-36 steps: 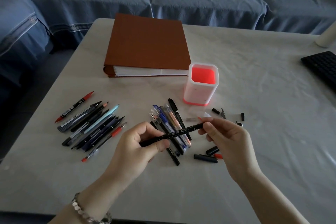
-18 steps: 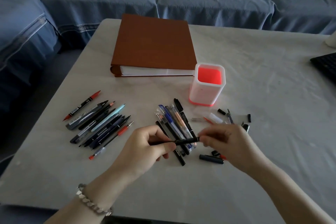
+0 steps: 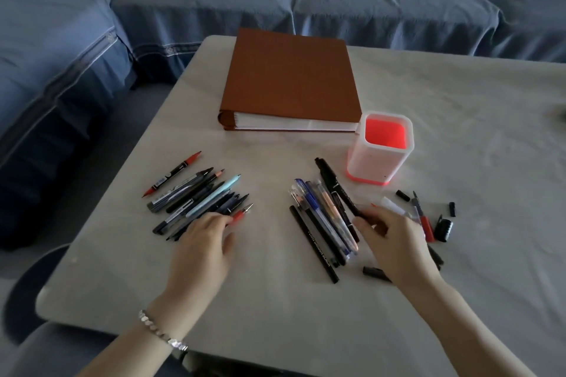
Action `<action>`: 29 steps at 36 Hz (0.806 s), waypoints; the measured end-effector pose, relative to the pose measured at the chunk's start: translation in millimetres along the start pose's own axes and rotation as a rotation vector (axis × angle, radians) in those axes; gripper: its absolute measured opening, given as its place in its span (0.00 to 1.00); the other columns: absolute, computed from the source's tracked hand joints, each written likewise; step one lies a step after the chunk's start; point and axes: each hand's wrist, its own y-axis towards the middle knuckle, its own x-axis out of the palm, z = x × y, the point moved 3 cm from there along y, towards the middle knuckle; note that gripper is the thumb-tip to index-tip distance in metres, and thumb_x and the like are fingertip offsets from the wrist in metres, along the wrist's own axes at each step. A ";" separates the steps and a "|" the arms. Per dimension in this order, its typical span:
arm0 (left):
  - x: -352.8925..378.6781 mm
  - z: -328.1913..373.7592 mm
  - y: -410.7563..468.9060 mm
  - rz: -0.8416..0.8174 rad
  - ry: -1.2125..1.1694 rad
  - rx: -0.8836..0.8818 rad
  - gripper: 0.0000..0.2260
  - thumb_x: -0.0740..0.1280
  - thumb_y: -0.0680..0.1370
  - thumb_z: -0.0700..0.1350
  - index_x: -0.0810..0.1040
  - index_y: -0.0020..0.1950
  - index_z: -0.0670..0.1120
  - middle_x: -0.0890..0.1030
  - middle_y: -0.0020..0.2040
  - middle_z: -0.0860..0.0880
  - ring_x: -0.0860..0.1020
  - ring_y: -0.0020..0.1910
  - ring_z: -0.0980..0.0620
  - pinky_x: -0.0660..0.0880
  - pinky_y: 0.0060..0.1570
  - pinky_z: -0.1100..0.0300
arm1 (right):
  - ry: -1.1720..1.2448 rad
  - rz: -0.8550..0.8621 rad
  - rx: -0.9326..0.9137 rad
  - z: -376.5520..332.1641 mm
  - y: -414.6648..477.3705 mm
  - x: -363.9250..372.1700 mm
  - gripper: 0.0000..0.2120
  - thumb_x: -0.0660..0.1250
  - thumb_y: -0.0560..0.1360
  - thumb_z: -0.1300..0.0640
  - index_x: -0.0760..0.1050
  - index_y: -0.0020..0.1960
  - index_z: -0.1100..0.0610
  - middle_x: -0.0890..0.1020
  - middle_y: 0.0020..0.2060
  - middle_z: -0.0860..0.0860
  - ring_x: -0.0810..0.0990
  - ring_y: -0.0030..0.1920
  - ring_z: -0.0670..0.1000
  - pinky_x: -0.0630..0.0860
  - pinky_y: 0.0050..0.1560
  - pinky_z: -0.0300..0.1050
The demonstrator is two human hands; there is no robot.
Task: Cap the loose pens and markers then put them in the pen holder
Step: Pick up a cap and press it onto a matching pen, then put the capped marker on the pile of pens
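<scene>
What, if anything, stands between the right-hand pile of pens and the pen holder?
Nothing visible does. Only bare table lies between the right pile and the pen holder, whose open top shows nothing inside. The brown binder lies behind it, off the path.

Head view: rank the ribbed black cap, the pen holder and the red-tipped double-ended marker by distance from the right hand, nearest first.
1. Ribbed black cap: just to the right of the right hand, beside its fingers.
2. Pen holder: beyond the hand, farther up the table.
3. Red-tipped marker: far left, at the outer edge of the left pile.
</scene>
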 end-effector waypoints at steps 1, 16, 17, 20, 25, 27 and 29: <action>0.9 -2.8 0.7 0.000 0.023 -0.011 0.10 0.72 0.67 0.34 0.79 0.47 0.38 0.81 0.43 0.43 0.80 0.43 0.40 0.77 0.42 0.51 | -0.034 -0.013 0.002 1.6 2.7 4.3 0.06 0.68 0.72 0.62 0.81 0.48 0.59 0.80 0.35 0.44 0.76 0.36 0.37 0.67 0.40 0.25; 14.3 14.5 6.8 -0.099 -0.124 -0.075 0.08 0.68 0.71 0.37 0.79 0.50 0.42 0.80 0.43 0.45 0.79 0.41 0.45 0.73 0.39 0.58 | -0.166 -0.036 0.068 32.3 13.1 11.1 0.11 0.66 0.74 0.59 0.79 0.55 0.54 0.76 0.43 0.48 0.71 0.41 0.48 0.67 0.46 0.38; 12.9 19.3 6.4 -0.094 -0.165 -0.075 0.09 0.68 0.72 0.37 0.79 0.51 0.42 0.80 0.44 0.46 0.78 0.39 0.47 0.72 0.39 0.60 | -0.185 -0.015 0.074 35.7 14.7 5.6 0.11 0.65 0.74 0.60 0.79 0.55 0.55 0.76 0.43 0.48 0.72 0.41 0.49 0.68 0.45 0.40; 8.2 35.5 5.5 -0.082 -0.263 -0.035 0.09 0.67 0.73 0.38 0.79 0.52 0.44 0.77 0.42 0.49 0.76 0.37 0.52 0.69 0.37 0.66 | -0.251 0.029 0.108 44.4 20.8 -8.4 0.10 0.64 0.75 0.56 0.79 0.54 0.56 0.78 0.48 0.52 0.77 0.45 0.54 0.73 0.44 0.45; -1.0 62.5 2.9 -0.086 -0.342 0.067 0.07 0.66 0.74 0.39 0.78 0.51 0.45 0.75 0.42 0.52 0.76 0.37 0.56 0.69 0.37 0.75 | -0.508 -0.042 0.095 52.3 29.2 -11.8 0.13 0.62 0.76 0.50 0.77 0.55 0.56 0.77 0.52 0.52 0.75 0.54 0.55 0.71 0.44 0.46; -4.5 69.8 1.9 -0.090 -0.360 0.088 0.08 0.66 0.74 0.39 0.78 0.52 0.46 0.76 0.42 0.52 0.76 0.37 0.55 0.71 0.38 0.72 | -0.579 -0.062 0.081 52.7 31.0 -10.5 0.14 0.61 0.77 0.49 0.76 0.54 0.57 0.77 0.52 0.52 0.74 0.55 0.54 0.70 0.44 0.45; -8.1 75.5 1.3 -0.091 -0.394 0.100 0.08 0.66 0.74 0.39 0.78 0.51 0.47 0.76 0.42 0.53 0.75 0.41 0.54 0.72 0.39 0.70 | -0.620 -0.082 0.087 52.8 32.1 -10.0 0.15 0.59 0.77 0.48 0.77 0.53 0.58 0.78 0.51 0.52 0.74 0.56 0.54 0.71 0.45 0.45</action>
